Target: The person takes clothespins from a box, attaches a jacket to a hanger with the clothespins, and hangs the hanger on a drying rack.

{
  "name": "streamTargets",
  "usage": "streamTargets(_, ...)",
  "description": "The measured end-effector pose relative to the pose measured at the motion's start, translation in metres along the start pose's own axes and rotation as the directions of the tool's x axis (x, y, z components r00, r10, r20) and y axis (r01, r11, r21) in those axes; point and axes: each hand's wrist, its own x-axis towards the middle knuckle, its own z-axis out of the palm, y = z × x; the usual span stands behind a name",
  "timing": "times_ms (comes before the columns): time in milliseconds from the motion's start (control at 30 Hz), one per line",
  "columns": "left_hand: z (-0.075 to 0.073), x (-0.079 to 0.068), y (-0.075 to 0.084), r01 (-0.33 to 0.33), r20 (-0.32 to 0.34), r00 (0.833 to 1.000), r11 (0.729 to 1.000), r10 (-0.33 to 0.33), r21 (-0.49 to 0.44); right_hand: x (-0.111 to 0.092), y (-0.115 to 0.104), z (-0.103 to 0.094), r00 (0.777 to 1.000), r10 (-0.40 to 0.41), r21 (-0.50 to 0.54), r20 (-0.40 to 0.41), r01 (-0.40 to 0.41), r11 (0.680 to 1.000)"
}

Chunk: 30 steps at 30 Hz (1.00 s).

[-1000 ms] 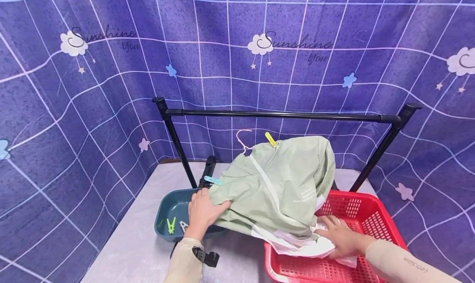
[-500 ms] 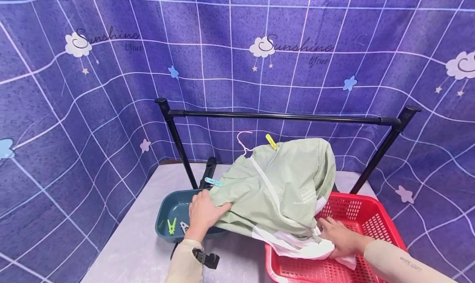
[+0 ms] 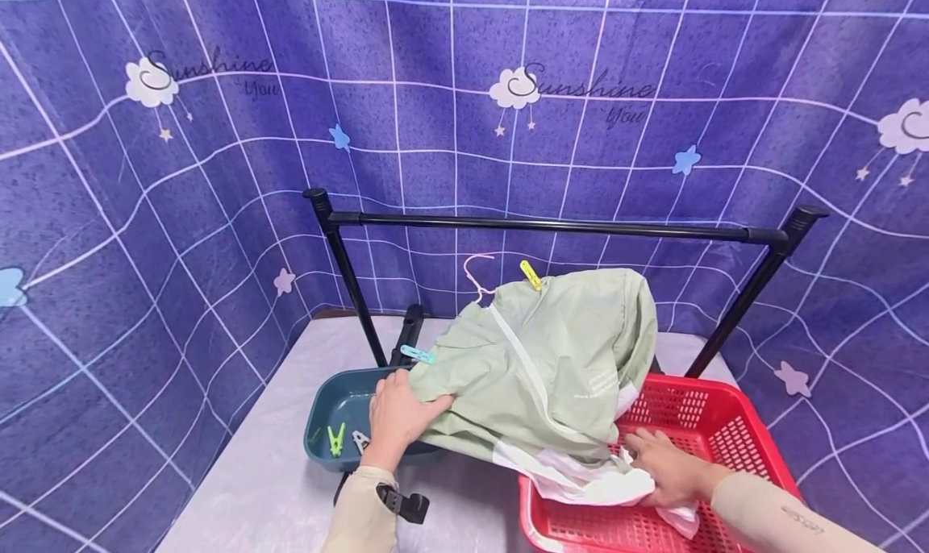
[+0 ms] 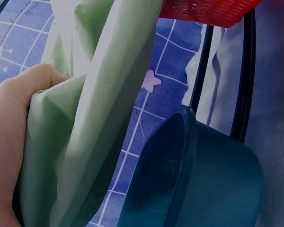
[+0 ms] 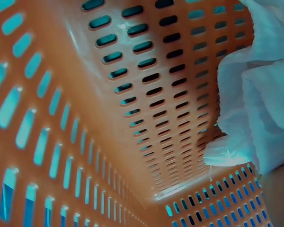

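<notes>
One rumpled pale-green jacket point(image 3: 566, 351), white-hemmed
Only the head view shows its yellow clip point(image 3: 531, 275); left hand point(image 3: 402, 417) grips the fabric, right hand point(image 3: 671, 468) touches its hem point(image 3: 606, 488), grip hidden.

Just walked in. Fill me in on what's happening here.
A person is handling a pale green jacket on a pink hanger. The left hand grips one side of it; the right hand is at its white lining, over the red basket, though whether it grips is hard to tell. A yellow clip and a blue clip are on the jacket. The hanger's hook is not over the black bar, and more clips lie in the blue-green bin.
</notes>
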Motion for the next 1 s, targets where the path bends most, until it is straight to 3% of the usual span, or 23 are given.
streamTargets(333, 0.0, 0.0, 0.0, 0.014, 0.012, 1.0, 1.0, -0.014, -0.009, 0.007, -0.003, -0.014, 0.987, 0.14, -0.065, 0.083, -0.135, 0.989)
streamTargets(633, -0.003, 0.001, 0.001, 0.01, 0.008, 1.0, 1.0, -0.01, 0.002, 0.007, -0.001, -0.019, 0.992, 0.12, -0.133, -0.04, -0.124, 0.983)
streamTargets(867, -0.003, 0.0, 0.001, 0.007, -0.006, 1.0, 1.0, -0.007, 0.006, 0.011, -0.008, -0.034, 0.958, 0.288, -0.031, 0.009, -0.288, 0.957)
streamTargets(1000, -0.004, -0.001, 0.001, 0.005, -0.013, 1.0, 1.0, -0.005, 0.011, 0.013, -0.008, -0.042, 0.945, 0.328, 0.001, -0.001, -0.328, 0.945)
